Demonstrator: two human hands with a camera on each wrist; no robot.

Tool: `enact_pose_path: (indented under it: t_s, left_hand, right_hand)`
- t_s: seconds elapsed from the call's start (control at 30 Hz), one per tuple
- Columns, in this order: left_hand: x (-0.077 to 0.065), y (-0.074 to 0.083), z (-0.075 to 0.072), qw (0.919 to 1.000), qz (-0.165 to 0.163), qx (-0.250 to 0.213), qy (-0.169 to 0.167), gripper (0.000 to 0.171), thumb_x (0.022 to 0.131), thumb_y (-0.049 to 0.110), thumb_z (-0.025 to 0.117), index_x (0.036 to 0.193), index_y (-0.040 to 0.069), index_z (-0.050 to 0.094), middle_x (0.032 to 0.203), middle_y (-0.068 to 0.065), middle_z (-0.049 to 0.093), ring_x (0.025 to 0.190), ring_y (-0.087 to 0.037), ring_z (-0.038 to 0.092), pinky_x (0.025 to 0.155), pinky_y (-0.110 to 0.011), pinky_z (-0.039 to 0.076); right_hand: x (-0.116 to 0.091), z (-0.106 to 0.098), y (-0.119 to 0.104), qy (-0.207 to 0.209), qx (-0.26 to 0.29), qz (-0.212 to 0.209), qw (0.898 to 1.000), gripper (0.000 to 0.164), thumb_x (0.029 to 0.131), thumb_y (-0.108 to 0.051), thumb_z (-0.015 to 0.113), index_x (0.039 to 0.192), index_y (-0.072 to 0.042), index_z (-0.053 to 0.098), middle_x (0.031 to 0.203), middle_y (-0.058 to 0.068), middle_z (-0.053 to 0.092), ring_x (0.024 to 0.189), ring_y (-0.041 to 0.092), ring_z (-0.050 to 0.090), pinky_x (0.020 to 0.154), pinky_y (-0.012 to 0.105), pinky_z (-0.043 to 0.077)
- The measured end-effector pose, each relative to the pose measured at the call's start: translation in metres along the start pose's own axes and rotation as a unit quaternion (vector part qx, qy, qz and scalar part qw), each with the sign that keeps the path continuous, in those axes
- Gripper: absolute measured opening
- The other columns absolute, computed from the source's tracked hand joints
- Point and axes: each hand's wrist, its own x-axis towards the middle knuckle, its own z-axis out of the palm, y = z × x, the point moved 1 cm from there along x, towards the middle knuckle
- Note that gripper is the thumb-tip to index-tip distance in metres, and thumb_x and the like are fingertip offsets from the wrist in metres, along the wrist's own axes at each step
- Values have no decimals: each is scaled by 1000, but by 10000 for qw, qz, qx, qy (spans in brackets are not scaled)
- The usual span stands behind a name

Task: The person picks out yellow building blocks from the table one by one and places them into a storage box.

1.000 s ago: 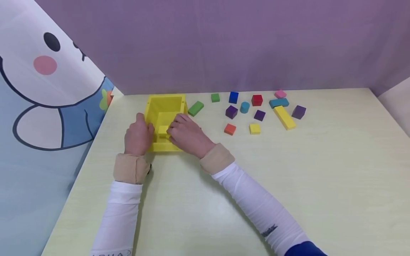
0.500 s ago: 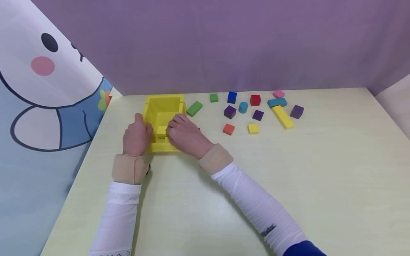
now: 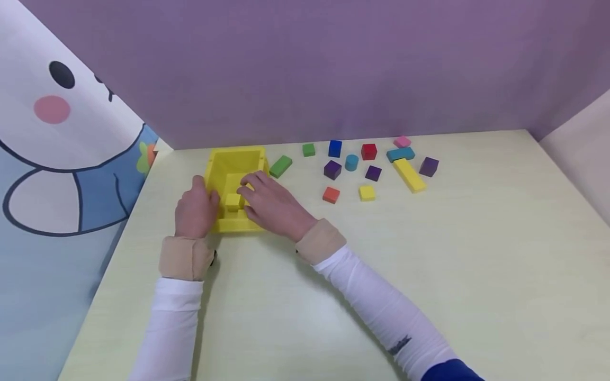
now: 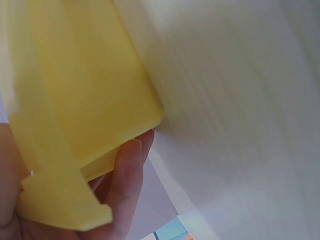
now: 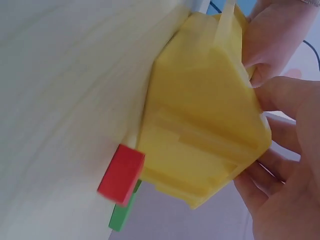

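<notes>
A yellow plastic bin [image 3: 261, 156] stands at the back left of the table in the head view. My left hand [image 3: 196, 210] grips its left wall, with the thumb on the inner side; the left wrist view has fingers [image 4: 129, 175] curled under the rim. Inside the bin lies a yellow block [image 3: 233, 201], with a smaller yellow piece [image 3: 240, 213] just in front of it. Over the right rim reaches my right hand [image 3: 276, 206], its fingers bent loosely and spread apart above the bin's interior. Nothing shows between them; their tips are partly hidden behind the wall in the right wrist view.
A red block [image 5: 121, 175] and a green block [image 5: 121, 212] lie beside the bin in the right wrist view. Rightward in the head view are scattered blocks, among them a purple cube [image 3: 332, 170], a blue cylinder [image 3: 351, 162] and a long yellow block [image 3: 410, 175]. A purple backdrop [image 3: 305, 69] rises behind.
My right hand's fingers, bunched together inside the bin before, have parted and lifted slightly. The left hand keeps its hold on the bin. The head view has shifted a little.
</notes>
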Motion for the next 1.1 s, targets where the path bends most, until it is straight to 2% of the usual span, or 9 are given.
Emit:
enact_pose_path:
  t_s: [0.13, 0.27, 0.37, 0.6, 0.8, 1.1]
  left_hand:
    - [1, 0, 1, 9999, -51, -70, -102, 32, 96, 22, 37, 114, -4, 35, 78, -23, 54, 59, -32, 54, 49, -35, 39]
    - [1, 2, 1, 9997, -93, -133, -156, 32, 97, 22, 35, 116, -4, 33, 81, -25, 54, 62, -33, 55, 50, -36, 40]
    - [0, 4, 1, 9997, -105, -152, -176, 33, 97, 22, 34, 116, -5, 33, 82, -25, 54, 64, -34, 55, 52, -38, 41]
    - [0, 7, 0, 9997, -79, -115, -189, 33, 98, 22, 33, 116, -5, 33, 81, -26, 54, 63, -35, 55, 51, -37, 41]
    - [0, 7, 1, 9997, -110, -125, -184, 33, 98, 23, 33, 116, -5, 33, 81, -26, 54, 63, -34, 55, 50, -36, 40]
    - [3, 3, 1, 9997, -96, -151, -166, 34, 98, 23, 32, 116, -5, 32, 82, -26, 54, 63, -35, 55, 52, -38, 41]
  right_hand:
    - [-6, 0, 6, 79, 124, 244, 9996, 36, 90, -30, 53, 121, -11, 55, 128, 4, 45, 118, 17, 39, 101, 22, 34]
    - [-14, -2, 13, 309, 299, 404, 9983, 38, 90, -34, 53, 120, -10, 57, 125, 3, 45, 117, 15, 40, 100, 20, 34]
    - [-21, -5, 19, 461, 435, 541, 9965, 38, 90, -35, 53, 118, -9, 57, 122, 3, 47, 114, 14, 42, 99, 20, 35]
    - [-40, -11, 37, 439, 733, 999, 9913, 36, 89, -31, 56, 119, -11, 56, 119, -1, 47, 108, 10, 43, 92, 17, 40]
    - [-59, -14, 55, 496, 677, 1061, 9908, 35, 88, -26, 58, 117, -7, 55, 115, 3, 50, 105, 14, 45, 91, 24, 43]
    - [-83, -21, 81, 390, 594, 1528, 9857, 37, 86, -24, 62, 118, -7, 54, 114, 5, 52, 105, 17, 47, 91, 29, 46]
